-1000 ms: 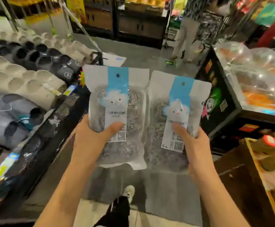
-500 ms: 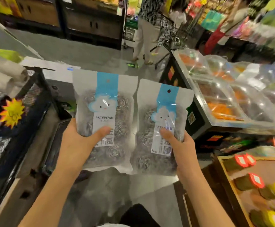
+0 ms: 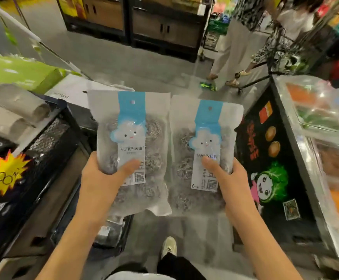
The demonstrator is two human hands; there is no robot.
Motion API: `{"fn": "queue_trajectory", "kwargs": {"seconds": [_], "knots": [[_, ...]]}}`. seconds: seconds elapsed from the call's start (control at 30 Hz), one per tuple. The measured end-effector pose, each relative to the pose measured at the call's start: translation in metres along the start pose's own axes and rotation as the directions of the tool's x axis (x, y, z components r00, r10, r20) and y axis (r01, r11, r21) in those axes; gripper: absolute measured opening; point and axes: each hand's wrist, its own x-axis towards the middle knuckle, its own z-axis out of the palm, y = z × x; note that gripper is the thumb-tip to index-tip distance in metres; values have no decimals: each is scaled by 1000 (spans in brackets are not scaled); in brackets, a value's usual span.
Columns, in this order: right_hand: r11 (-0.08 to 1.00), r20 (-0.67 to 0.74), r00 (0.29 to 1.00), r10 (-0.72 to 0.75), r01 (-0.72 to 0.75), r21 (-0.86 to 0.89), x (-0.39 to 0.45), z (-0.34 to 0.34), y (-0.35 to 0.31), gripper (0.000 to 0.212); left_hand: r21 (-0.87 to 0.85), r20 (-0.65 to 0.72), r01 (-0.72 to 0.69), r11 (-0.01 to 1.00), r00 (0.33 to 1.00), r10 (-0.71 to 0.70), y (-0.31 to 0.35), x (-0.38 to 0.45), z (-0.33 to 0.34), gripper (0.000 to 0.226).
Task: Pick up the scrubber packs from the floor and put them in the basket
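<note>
Left hand (image 3: 102, 178) and right hand (image 3: 229, 178) are each gripping a clear steel-wool scrubber pack with blue cloud label (image 3: 131, 150) (image 3: 203, 156), labels upward, probably heading for a basket not clearly visible.

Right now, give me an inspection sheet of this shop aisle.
Surface: grey floor, bare ahead.
Job's things: left scrubber pack and right scrubber pack, held upright side by side, edges overlapping; a black basket low left holds a similar pack.
Clutter: nothing seen on the floor.
Hands: left hand grips the left pack, right hand grips the right pack, thumbs on labels.
Cables: nothing seen.
Surroundings: wrapped food trays right, black mesh display left, shoppers ahead.
</note>
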Motion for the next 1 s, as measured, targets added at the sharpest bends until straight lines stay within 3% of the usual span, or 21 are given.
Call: {"fn": "queue_trajectory", "kwargs": {"seconds": [0.23, 0.33, 0.47, 0.63, 0.77, 1.0], "knots": [[998, 248, 968, 22, -6, -69, 126, 59, -30, 19, -2, -265, 49, 999, 963, -48, 14, 70, 4, 83], [992, 354, 933, 56, -11, -128, 160, 103, -37, 24, -58, -390, 63, 996, 917, -81, 15, 89, -10, 74], [981, 483, 868, 111, -17, -195, 185, 164, -38, 30, -165, -526, 95, 982, 833, -169, -4, 102, -39, 81], [957, 650, 742, 167, 36, -286, 203, 237, -24, 33, -279, -665, 129, 952, 689, -288, -32, 99, -65, 73], [933, 754, 615, 230, 81, -351, 212, 286, -7, 41, -342, -755, 143, 929, 546, -362, -56, 92, -74, 84], [886, 843, 398, 362, 136, -444, 231, 353, 61, 46, -484, -790, 122, 867, 364, -492, -118, 102, -66, 65]]}}
